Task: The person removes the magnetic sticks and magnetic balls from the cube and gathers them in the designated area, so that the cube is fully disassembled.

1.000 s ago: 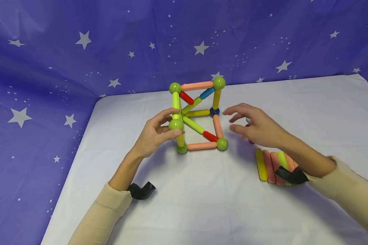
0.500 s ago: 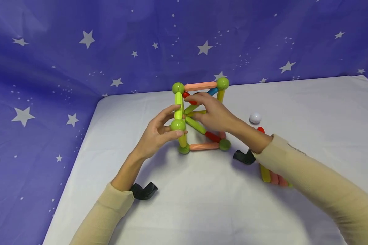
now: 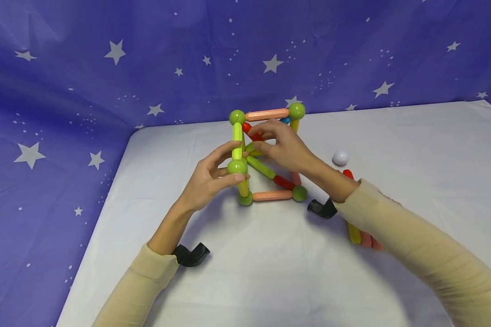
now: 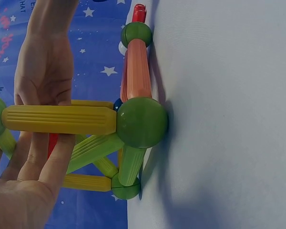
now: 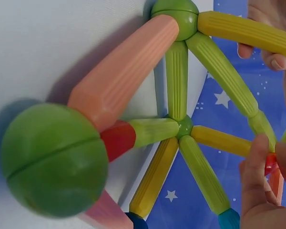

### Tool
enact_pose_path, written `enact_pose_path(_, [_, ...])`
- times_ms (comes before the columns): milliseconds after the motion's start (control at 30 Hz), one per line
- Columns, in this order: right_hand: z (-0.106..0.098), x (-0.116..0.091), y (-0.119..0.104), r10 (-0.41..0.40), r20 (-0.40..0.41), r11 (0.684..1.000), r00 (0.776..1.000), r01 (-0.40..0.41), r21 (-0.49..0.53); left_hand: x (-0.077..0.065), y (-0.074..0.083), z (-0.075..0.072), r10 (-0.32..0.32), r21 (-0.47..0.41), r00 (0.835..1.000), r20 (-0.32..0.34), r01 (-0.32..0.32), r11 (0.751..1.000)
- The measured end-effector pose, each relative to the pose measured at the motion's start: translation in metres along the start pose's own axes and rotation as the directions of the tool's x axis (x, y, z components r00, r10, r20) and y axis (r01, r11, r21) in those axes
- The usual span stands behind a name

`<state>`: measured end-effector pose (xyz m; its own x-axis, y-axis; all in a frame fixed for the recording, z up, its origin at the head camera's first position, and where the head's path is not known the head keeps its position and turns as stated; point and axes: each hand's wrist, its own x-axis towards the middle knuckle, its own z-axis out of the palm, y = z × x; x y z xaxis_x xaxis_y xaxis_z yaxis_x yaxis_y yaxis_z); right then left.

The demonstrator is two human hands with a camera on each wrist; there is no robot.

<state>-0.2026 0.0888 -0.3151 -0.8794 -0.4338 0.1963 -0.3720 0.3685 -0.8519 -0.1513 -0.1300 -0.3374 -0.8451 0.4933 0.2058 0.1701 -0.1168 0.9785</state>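
Observation:
A box-shaped frame of magnetic rods and balls stands on the white cloth, with green balls at several corners. My left hand [image 3: 208,177] holds its near upper-left corner, thumb on the green ball [image 3: 237,167] and fingers around the light green rod [image 3: 237,141] behind it. Reaching in from the right, my right hand [image 3: 286,145] pinches a red rod [image 3: 251,131] that slants inside the frame below the salmon top rod [image 3: 267,114]. In the right wrist view, its fingertips meet at the red rod [image 5: 270,163]. The right hand covers part of the inner rods.
A white ball [image 3: 341,158] lies right of the frame. Near it are a red rod [image 3: 348,173] and a row of loose rods [image 3: 353,232], partly under the right sleeve. A blue star-patterned backdrop [image 3: 229,54] rises behind the white cloth [image 3: 249,272].
My right hand has moved left from beside the frame into it and pinches the red rod, uncovering the white ball. My left hand keeps its grip on the corner.

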Motion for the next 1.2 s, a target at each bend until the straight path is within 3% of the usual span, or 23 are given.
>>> enact_pose_path(367, [0.003,-0.001,-0.004,0.034,-0.031,0.993,0.999,-0.031,0.110,0.000,0.000,0.001,0.010,-0.030,1.000,0.010,-0.010,1.000])
enact_pose_path(600, [-0.002,-0.003,-0.009,0.059,-0.031,0.994,0.998,-0.055,0.093,0.002,-0.001,0.002,0.008,-0.021,1.000,0.019,-0.008,1.000])
enact_pose_path(867, [0.003,-0.012,-0.007,0.076,0.085,0.997,0.993,-0.078,0.013,0.004,-0.001,0.001,0.013,-0.009,1.000,0.014,-0.013,1.000])
enact_pose_path(1200, [-0.007,-0.032,-0.002,0.131,0.128,0.985,0.983,-0.144,0.096,0.002,-0.001,0.001,0.003,0.010,1.000,0.008,-0.003,1.000])
